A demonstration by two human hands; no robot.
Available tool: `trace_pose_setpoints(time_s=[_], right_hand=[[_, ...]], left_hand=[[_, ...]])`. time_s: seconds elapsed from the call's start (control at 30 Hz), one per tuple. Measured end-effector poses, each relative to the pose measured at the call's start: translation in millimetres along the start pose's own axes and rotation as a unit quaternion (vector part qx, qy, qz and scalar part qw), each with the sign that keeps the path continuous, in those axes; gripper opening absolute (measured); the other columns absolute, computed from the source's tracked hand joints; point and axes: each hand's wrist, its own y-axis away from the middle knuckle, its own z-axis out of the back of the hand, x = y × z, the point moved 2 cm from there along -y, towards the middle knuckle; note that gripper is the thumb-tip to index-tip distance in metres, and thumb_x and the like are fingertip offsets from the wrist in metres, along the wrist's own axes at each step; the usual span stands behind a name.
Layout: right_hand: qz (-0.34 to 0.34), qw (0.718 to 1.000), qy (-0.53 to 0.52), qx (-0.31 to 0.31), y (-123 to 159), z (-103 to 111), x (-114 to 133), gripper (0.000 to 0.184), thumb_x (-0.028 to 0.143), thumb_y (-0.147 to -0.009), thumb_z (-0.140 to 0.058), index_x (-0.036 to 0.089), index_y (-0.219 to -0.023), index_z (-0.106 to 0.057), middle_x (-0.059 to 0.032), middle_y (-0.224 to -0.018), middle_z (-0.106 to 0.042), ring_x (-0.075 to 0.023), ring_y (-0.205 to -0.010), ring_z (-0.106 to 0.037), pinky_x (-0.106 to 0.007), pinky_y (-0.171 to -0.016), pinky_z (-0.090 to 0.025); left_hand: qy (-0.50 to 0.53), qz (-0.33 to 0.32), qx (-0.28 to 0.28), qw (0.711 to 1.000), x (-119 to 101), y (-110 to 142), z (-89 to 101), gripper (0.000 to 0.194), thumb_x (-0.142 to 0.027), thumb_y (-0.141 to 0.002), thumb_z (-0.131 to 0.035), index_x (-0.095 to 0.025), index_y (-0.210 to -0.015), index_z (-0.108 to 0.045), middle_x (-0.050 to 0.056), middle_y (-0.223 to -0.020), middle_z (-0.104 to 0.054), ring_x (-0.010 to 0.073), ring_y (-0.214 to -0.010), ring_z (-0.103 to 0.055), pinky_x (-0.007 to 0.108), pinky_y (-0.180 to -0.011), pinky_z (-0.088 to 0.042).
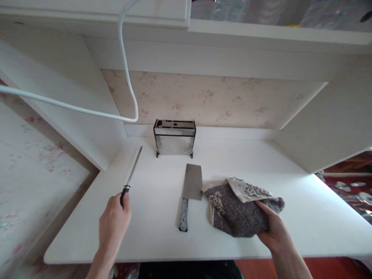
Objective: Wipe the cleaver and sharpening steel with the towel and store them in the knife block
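Observation:
My left hand [116, 215] is closed around the black handle of a honing steel [135, 167], whose thin grey rod points away from me over the left of the counter. In my right hand [273, 226] is a bunched brown-and-cream patterned towel [236, 213], gripped at its right end with the thumb on top. A cleaver [192, 182] lies flat between my hands, its broad blade pointing away and its mottled grey handle towards me. The towel's left edge comes close to the blade; whether they touch I cannot tell.
Behind the cleaver, a knife block [174, 144] with a slotted metal top stands near the back of the white counter [157, 240]. A white cable [128, 77] hangs at upper left. White panels flank the counter, and an open shelf [261, 29] is overhead.

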Motion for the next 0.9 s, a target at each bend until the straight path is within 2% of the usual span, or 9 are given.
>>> trace_pose_setpoints(time_s=[0.1,0.2,0.27,0.33,0.4,0.5,0.57,0.77,0.9], right_hand=[[-0.014,1.000,-0.021,0.013,8,-17,5,0.013,0.028,-0.075,-0.062,0.022,-0.085,-0.067,-0.0044,-0.078,-0.073,-0.0236,-0.091,-0.070,-0.039,-0.084,-0.056],[0.009,0.998,-0.039,0.046,11,-39,18,0.023,0.037,-0.080,-0.055,0.022,-0.089,-0.069,-0.0053,-0.080,-0.073,-0.0232,-0.094,-0.069,-0.040,-0.085,-0.055],[0.046,0.996,-0.050,0.059,5,-50,32,0.027,0.038,-0.084,-0.050,0.023,-0.095,-0.069,-0.0046,-0.083,-0.073,-0.0216,-0.093,-0.069,-0.039,-0.084,-0.055],[0.087,0.993,-0.063,0.051,-7,-55,45,0.029,0.035,-0.087,-0.045,0.024,-0.100,-0.069,-0.0038,-0.087,-0.073,-0.0195,-0.088,-0.069,-0.037,-0.081,-0.056],[0.121,0.990,-0.076,0.013,-22,-52,54,0.030,0.032,-0.089,-0.042,0.025,-0.103,-0.068,-0.0022,-0.089,-0.073,-0.0160,-0.079,-0.069,-0.032,-0.075,-0.057],[0.138,0.987,-0.077,-0.035,-35,-39,52,0.026,0.021,-0.086,-0.048,0.025,-0.103,-0.067,0.0020,-0.085,-0.073,-0.0095,-0.064,-0.066,-0.021,-0.063,-0.056],[0.130,0.988,-0.070,-0.032,-35,-29,41,0.028,0.010,-0.080,-0.053,0.023,-0.101,-0.067,0.0029,-0.081,-0.072,-0.0083,-0.060,-0.065,-0.017,-0.059,-0.056],[0.102,0.994,-0.039,0.010,-10,-21,-4,0.034,0.007,-0.071,-0.062,0.020,-0.102,-0.067,0.0002,-0.082,-0.073,-0.0127,-0.065,-0.068,-0.020,-0.065,-0.059],[0.174,0.983,0.048,0.019,-7,-25,-23,0.054,0.020,-0.064,-0.076,0.020,-0.116,-0.063,-0.0020,-0.102,-0.071,-0.0169,-0.084,-0.069,-0.023,-0.074,-0.059]], left_hand=[[0.116,-0.010,0.037,0.992,-18,35,6.2,0.037,-0.046,-0.092,-0.038,-0.018,-0.104,-0.059,0.010,-0.096,-0.068,0.0261,-0.090,-0.065,0.033,-0.073,-0.046],[0.278,-0.015,0.140,0.950,-39,61,7.8,0.040,-0.055,-0.088,-0.044,-0.020,-0.097,-0.062,0.008,-0.095,-0.068,0.0240,-0.091,-0.064,0.031,-0.079,-0.047],[0.362,-0.001,0.204,0.910,-54,76,8.0,0.043,-0.059,-0.085,-0.049,-0.020,-0.096,-0.063,0.007,-0.089,-0.067,0.0221,-0.088,-0.063,0.028,-0.076,-0.048],[0.433,0.042,0.264,0.861,-68,90,6.3,0.047,-0.062,-0.081,-0.053,-0.018,-0.095,-0.063,0.003,-0.071,-0.061,0.0183,-0.071,-0.061,0.024,-0.060,-0.046],[0.503,0.104,0.329,0.792,-81,103,2.4,0.053,-0.066,-0.077,-0.056,-0.017,-0.094,-0.062,-0.003,-0.057,-0.049,0.0110,-0.050,-0.047,0.020,-0.043,-0.034],[0.570,0.191,0.393,0.696,-96,116,-3.1,0.062,-0.073,-0.066,-0.063,-0.016,-0.089,-0.059,-0.006,-0.058,-0.042,0.0027,-0.040,-0.026,0.016,-0.035,-0.015],[0.588,0.218,0.407,0.664,-103,120,-4.3,0.063,-0.072,-0.060,-0.068,-0.016,-0.086,-0.057,-0.004,-0.065,-0.046,0.0004,-0.039,-0.023,0.015,-0.034,-0.009],[0.568,0.180,0.463,0.656,-119,122,-6.8,0.060,-0.071,-0.064,-0.066,-0.018,-0.087,-0.050,-0.006,-0.063,-0.042,0.0011,-0.041,-0.025,0.015,-0.034,-0.007],[0.536,0.137,0.499,0.667,-132,129,-17.3,0.058,-0.074,-0.070,-0.057,-0.020,-0.091,-0.046,-0.011,-0.049,-0.033,0.0023,-0.036,-0.016,0.016,-0.033,-0.008]])
